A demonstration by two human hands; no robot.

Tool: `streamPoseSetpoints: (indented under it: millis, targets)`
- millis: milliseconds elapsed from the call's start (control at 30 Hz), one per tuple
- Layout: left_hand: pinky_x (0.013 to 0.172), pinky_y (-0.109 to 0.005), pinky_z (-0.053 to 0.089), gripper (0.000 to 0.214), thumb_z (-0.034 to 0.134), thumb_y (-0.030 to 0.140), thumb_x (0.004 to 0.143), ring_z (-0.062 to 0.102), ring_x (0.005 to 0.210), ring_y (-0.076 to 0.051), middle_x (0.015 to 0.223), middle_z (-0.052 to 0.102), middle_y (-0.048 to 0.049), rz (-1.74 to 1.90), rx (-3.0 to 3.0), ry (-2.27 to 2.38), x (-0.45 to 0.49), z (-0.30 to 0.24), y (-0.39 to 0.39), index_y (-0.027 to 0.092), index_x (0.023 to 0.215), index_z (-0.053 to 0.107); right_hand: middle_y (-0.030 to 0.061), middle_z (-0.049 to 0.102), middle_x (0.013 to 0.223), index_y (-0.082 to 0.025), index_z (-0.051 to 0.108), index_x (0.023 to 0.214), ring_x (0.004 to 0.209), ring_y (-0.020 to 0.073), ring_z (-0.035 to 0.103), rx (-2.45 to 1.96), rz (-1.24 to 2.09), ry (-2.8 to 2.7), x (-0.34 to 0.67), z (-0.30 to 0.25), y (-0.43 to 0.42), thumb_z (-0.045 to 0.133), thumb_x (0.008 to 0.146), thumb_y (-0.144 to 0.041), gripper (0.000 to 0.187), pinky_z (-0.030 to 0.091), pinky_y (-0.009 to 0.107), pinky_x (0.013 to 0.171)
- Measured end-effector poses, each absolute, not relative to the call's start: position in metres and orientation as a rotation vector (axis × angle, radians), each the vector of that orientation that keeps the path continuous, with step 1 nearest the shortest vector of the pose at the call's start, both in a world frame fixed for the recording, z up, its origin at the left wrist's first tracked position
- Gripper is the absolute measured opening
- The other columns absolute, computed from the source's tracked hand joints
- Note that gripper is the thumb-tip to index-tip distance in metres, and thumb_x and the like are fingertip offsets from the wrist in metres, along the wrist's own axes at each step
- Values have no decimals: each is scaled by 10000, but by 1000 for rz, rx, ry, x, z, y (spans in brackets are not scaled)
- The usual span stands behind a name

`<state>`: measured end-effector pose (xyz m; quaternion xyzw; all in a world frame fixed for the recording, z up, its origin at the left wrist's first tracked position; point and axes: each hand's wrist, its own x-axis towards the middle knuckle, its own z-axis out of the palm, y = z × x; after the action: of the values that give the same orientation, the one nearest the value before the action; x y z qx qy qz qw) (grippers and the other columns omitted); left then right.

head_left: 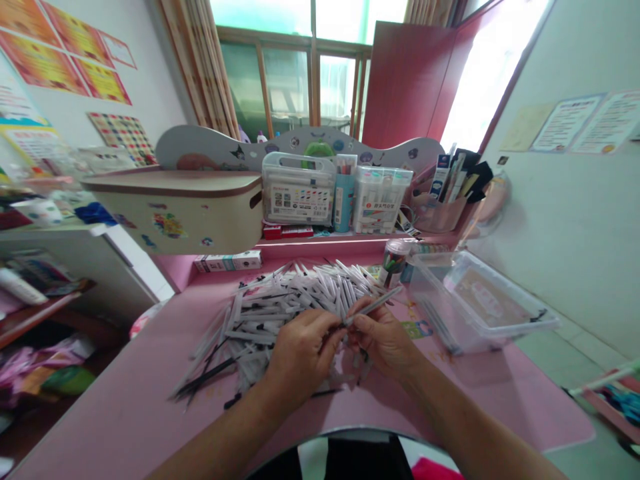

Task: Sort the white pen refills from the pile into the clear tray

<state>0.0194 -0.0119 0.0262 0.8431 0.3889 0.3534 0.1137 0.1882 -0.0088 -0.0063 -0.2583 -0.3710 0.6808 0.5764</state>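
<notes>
Left hand [303,350], right hand [383,337]: both pinched a pen [383,300].
Pen heap [295,293]: crowded the pink desk [135,407].
Clear bin [470,335]: stood right.

Cloudy plastic pens [257,319] on a smooth, satin-looking pink desk [135,407]
The pens look translucent and faintly glossy — the open bin [517,328] is clear, shiny plastic, the marker case [299,203] too; the lidded storage box [195,220] seems smooth, matt plastic — the curtain [204,67] is pleated cloth.

A pink table [120,403] bears piled pale pen-like sticks [285,300], a clear bin [523,329] and a jar [395,259].
</notes>
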Motion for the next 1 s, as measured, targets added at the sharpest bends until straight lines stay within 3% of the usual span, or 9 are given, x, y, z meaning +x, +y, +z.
streamPoseSetpoints:
  millis: [100, 200, 267, 367, 467, 533, 633, 800, 1000]
  targets:
    - [715, -291, 435, 32, 602, 201, 867, 605, 797, -192, 809, 645, -26, 1142, 2437, 1145, 19, 21, -12, 213, 839, 591, 3, 705, 786, -176, 630, 795, 597, 116, 651, -583, 1610, -859, 186, -3, -10, 843, 685, -293, 267, 525, 203, 499]
    - [711, -298, 457, 296, 717, 237, 771, 587, 791, -184, 930, 626, -31, 1259, 2302, 1186, 19, 20, -13, 214, 1021, 561, 40, 735, 866, -182, 587, 803, 743, 175, 712, -597, 1646, -858, 187, 0, -11, 823, 715, -316, 286, 579, 271, 628]
    - [695, -295, 463, 468, 747, 273, 742, 579, 800, -180, 1017, 613, -46, 1277, 2204, 1193, 19, 22, -15, 221, 1154, 532, 34, 730, 814, -189, 575, 841, 689, 168, 707, -630, 1646, -881, 190, 0, -10, 813, 730, -330, 298, 574, 262, 602]
    - [661, -273, 455, 366, 658, 296, 830, 571, 789, -165, 1027, 610, -55, 1215, 1982, 1142, 17, 27, -14, 223, 1175, 560, -22, 658, 691, -187, 613, 902, 503, 91, 594, -695, 1591, -998, 195, -2, -9, 786, 762, -374, 291, 490, 179, 455]
    - [645, -248, 459, 359, 626, 332, 863, 562, 724, -131, 967, 619, -39, 1156, 1620, 1004, 17, 31, -10, 214, 1197, 570, -53, 571, 615, -176, 679, 928, 446, 49, 482, -750, 1532, -1191, 199, -4, -11, 747, 802, -398, 264, 407, 141, 402]
    - [595, -226, 448, 383, 674, 367, 828, 543, 642, -110, 836, 622, -8, 1084, 1412, 930, 17, 32, -8, 195, 1161, 598, -50, 573, 610, -170, 708, 948, 440, 43, 467, -775, 1522, -1311, 199, -3, -13, 735, 812, -375, 247, 384, 141, 403]
    - [566, -202, 456, 283, 713, 388, 798, 541, 587, -96, 683, 618, 9, 1012, 1249, 893, 17, 30, -5, 153, 951, 670, -35, 615, 664, -169, 708, 971, 437, 43, 485, -799, 1526, -1359, 198, -2, -14, 731, 806, -334, 235, 380, 146, 402]
    - [714, -240, 566, 246, 773, 357, 761, 678, 776, -143, 847, 718, -36, 1166, 976, 848, 16, 26, -1, 153, 868, 687, -41, 635, 775, -211, 619, 926, 583, 80, 591, -727, 1458, -1148, 197, 0, -11, 807, 701, -242, 296, 493, 185, 536]
    - [673, -210, 582, 245, 803, 329, 736, 713, 788, -151, 847, 738, -31, 1163, 900, 812, 17, 24, -1, 163, 882, 699, -56, 559, 604, -195, 621, 857, 504, 82, 504, -891, 1303, -1225, 198, 0, -10, 758, 761, -356, 232, 404, 192, 494]
